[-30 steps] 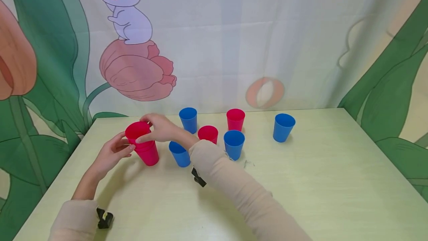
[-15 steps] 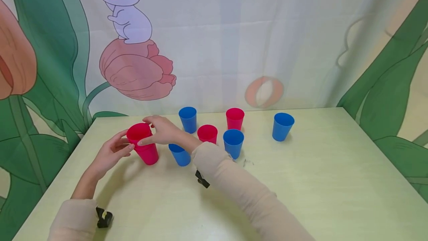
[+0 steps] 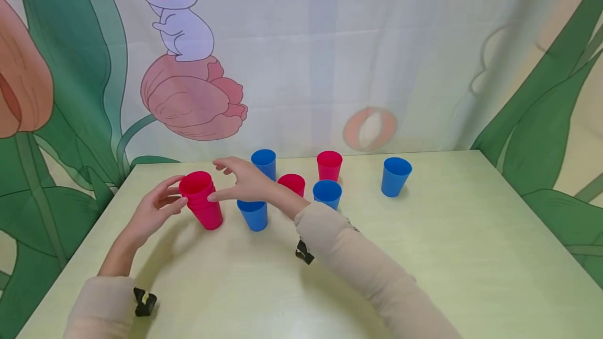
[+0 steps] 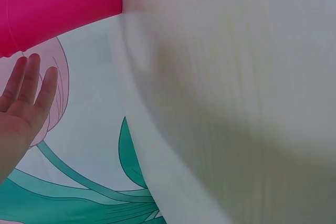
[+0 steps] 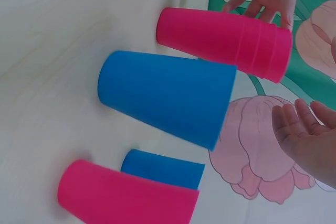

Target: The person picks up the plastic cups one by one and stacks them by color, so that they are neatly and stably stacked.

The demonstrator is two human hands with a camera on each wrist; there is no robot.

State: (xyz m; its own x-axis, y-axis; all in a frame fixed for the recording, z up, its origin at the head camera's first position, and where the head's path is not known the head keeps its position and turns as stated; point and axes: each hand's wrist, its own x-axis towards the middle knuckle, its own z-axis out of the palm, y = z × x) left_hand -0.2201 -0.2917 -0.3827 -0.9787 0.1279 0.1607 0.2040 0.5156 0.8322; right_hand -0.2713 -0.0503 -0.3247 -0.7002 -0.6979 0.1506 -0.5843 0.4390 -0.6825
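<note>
Beside the red stack (image 3: 208,214), your left hand (image 3: 149,213) and right hand (image 3: 249,182) are gripping nothing, fingers spread, 1 brushing thumb risking a topple.

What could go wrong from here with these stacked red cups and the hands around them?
The stack of red cups could tip if the left hand, close beside its upper part, nudges it.

The right hand overlaps the rim of the front blue cup in the head view, so a low sweep might knock it.

The right sleeve partly hides another blue cup; it might brush it, though clearance is unclear.
</note>
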